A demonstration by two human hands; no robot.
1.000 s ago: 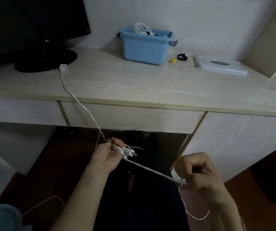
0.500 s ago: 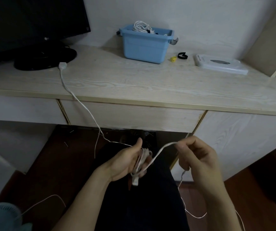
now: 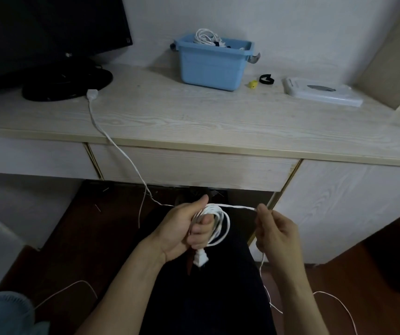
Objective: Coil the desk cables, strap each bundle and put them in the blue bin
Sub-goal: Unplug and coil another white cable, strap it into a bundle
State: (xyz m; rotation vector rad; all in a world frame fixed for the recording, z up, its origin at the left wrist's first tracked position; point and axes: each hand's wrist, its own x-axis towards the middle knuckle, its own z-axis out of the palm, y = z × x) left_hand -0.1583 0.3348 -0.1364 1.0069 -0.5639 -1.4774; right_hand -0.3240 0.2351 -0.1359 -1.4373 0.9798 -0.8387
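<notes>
Gripping a few finished loops of the white cable [image 3: 218,221], your left hand [image 3: 184,228] had its fingers curled through the coil and its thumb up; the plug [image 3: 200,258] dangled just below that fist. Your right hand [image 3: 275,232] pinched the free run of cable just beside the coil, feeding it across. Cable looked light, thin and limp, so loops would likely slump or spring apart unless clamped; best held at the gathered top of the coil. Slack trailed over your lap; the far end lay on the desk [image 3: 194,122] by the monitor stand [image 3: 68,83]. Blue bin [image 3: 212,66] sat at the back, one bundle already inside, a black strap [image 3: 266,79] near it. A second before, the plug was up in your left hand with no loops formed and your right hand stretched out low.
</notes>
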